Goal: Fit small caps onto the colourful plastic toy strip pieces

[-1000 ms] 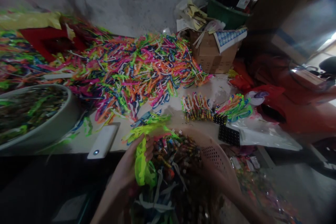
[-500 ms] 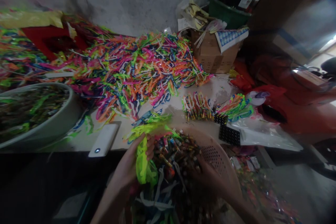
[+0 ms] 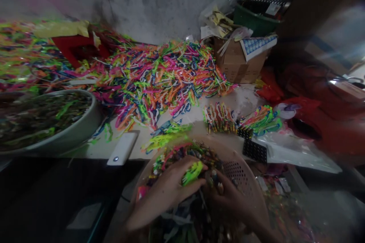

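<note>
A pink perforated plastic basket [image 3: 252, 182] stands in front of me, filled with small dark stick-like pieces and a few coloured strips. Over it, my left hand [image 3: 171, 180] is closed round a bunch of bright yellow-green plastic strips [image 3: 193, 172]. Close beside it on the right, my right hand [image 3: 228, 197] is low in the basket, fingers curled about several small stick-like pieces [image 3: 215, 177] with pale tips. Shadow and blur hide part of its fingers. More yellow-green strips [image 3: 162, 140] lie on the table behind the basket's rim.
Along the wall spreads a large heap of coloured strips [image 3: 159, 79]. At left are a big tub [image 3: 95, 110] of pieces and a white power bank-like block [image 3: 122, 148]. A row of strip-and-stick items [image 3: 219, 119], a black perforated tray [image 3: 254, 150] and a cardboard box [image 3: 238, 64] are at right.
My left hand has moved right and inward over the basket with the yellow-green strips, close to my right hand. My right hand has come up slightly among the pieces. The camera view has shifted left.
</note>
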A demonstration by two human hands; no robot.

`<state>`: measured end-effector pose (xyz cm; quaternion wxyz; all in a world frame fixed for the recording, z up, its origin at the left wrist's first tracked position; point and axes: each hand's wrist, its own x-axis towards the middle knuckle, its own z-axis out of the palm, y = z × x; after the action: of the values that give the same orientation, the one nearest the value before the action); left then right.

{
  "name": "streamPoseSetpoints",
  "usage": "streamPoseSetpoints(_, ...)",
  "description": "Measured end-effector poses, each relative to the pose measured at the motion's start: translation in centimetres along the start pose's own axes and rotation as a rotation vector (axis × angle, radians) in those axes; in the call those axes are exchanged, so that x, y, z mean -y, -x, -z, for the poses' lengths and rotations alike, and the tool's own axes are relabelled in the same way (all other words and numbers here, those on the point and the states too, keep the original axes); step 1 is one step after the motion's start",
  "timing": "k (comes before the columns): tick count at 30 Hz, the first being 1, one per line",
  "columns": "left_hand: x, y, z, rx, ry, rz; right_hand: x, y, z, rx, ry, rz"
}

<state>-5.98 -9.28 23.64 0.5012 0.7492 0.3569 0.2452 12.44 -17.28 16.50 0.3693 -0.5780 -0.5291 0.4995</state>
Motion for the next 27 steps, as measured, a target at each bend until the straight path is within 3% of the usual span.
streamPoseSetpoints(4,0.0,-1.1,-1.2,0.093,-0.121,-0.026,1.0,0.0,-0.2,-0.011,0.035,0.013)
streamPoseSetpoints(7,0.5,-1.1,-0.9,0.091,-0.095,0.009,0.8,0.0,0.1,0.012,0.006,-0.003)
streamPoseSetpoints(9,0.8,-0.9,-0.2,-0.02,0.015,0.08,0.4,0.0,0.5,0.023,-0.042,-0.033)
streamPoseSetpoints(11,1.2,-0.7,0.4,-0.216,0.218,0.144,0.1,0.0,0.8,-0.004,-0.087,-0.071)
streamPoseSetpoints(14,1.7,-0.3,0.5,-0.424,0.428,0.198,0.5,0.1,0.9,-0.174,-0.161,-0.15)
streamPoseSetpoints(16,1.9,0.0,-0.4,-0.387,0.338,0.241,1.4,0.2,0.7,-0.278,-0.211,-0.178)
streamPoseSetpoints(19,1.6,0.3,-2.5,-0.247,0.125,0.286,2.8,0.1,0.0,-0.309,-0.261,-0.147)
streamPoseSetpoints(22,1.2,0.4,-4.2,-0.155,0.069,0.296,3.4,-0.3,-1.0,-0.375,-0.368,-0.097)
streamPoseSetpoints(27,1.0,0.3,-4.9,-0.091,-0.027,0.285,2.7,-0.8,-1.6,-0.377,-0.455,-0.122)
